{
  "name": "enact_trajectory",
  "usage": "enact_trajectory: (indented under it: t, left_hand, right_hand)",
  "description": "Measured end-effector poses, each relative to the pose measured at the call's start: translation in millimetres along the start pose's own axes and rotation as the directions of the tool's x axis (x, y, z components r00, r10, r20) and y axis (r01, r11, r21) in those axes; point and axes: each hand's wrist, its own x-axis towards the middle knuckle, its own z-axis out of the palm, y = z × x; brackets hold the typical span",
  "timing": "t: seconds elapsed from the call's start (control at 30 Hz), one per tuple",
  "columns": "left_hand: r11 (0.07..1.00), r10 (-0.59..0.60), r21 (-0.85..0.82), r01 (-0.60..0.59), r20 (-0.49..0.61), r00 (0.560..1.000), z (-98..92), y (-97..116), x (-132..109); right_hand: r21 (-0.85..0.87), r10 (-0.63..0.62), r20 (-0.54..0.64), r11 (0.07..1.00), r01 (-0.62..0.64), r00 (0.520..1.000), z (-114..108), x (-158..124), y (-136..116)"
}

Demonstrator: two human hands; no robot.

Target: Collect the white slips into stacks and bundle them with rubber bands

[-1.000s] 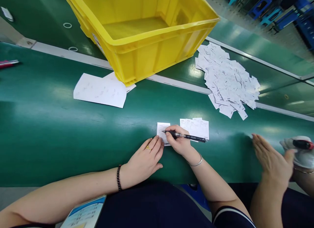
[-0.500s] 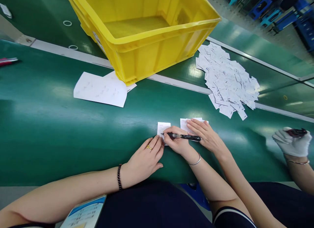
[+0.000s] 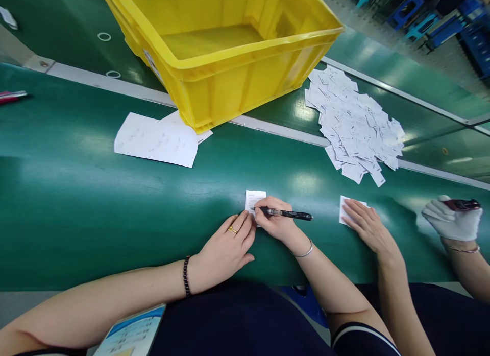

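A small printed paper slip (image 3: 254, 196) lies on the green tabletop in front of me. My left hand (image 3: 227, 246), with a ring on one finger, rests flat, its fingertips on the slip's lower left edge. My right hand (image 3: 277, 222) grips a black pen (image 3: 293, 213), tip against the slip; the slip's lower part is covered by my fingers. To the right, a co-worker's bare hand (image 3: 365, 226) presses on other slips (image 3: 344, 211). The co-worker's other hand, in a white glove (image 3: 451, 220), holds a dark object (image 3: 464, 205) that I cannot make out.
A large yellow crate (image 3: 245, 85) stands at the back. Its front corner sits over white sheets of paper (image 3: 155, 140). Many slips lie in a loose pile (image 3: 356, 123) at the back right. Red pens (image 3: 13, 96) lie at the far left, and white rings (image 3: 104, 37) behind.
The co-worker's bare hand has slid right, away from my right hand, taking the slips under it along. My hands and the pen have barely moved.
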Motion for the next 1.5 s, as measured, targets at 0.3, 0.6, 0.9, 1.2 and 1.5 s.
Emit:
enact_trajectory:
  t: [0.3,0.6,0.9,1.2,1.5]
  left_hand:
    - [1.0,-0.001,0.009,0.001,-0.026,1.0,2.0,-0.1,-1.0]
    - [1.0,-0.006,-0.011,0.006,-0.012,1.0,0.2,-1.0,0.0]
    - [1.0,-0.012,-0.01,0.012,0.01,1.0,0.5,-0.9,-0.1]
    - [1.0,-0.001,0.013,0.002,-0.02,1.0,-1.4,-1.5,0.6]
    - [1.0,0.012,0.027,-0.011,-0.037,0.999,-1.9,-1.0,-1.3]
  right_hand:
    - [0.034,-0.007,0.042,0.999,0.005,0.999,41.8,11.8,-1.2]
    - [0.131,-0.006,-0.105,0.991,0.02,0.994,33.7,10.6,-1.5]
    - [-0.097,-0.098,-0.178,0.992,0.082,0.979,22.3,19.8,3.7]
    - [0.352,0.112,-0.222,0.936,-0.027,0.969,29.9,19.1,0.4]
    - [0.387,0.358,-0.425,0.902,-0.191,0.831,-23.6,24.6,32.7]
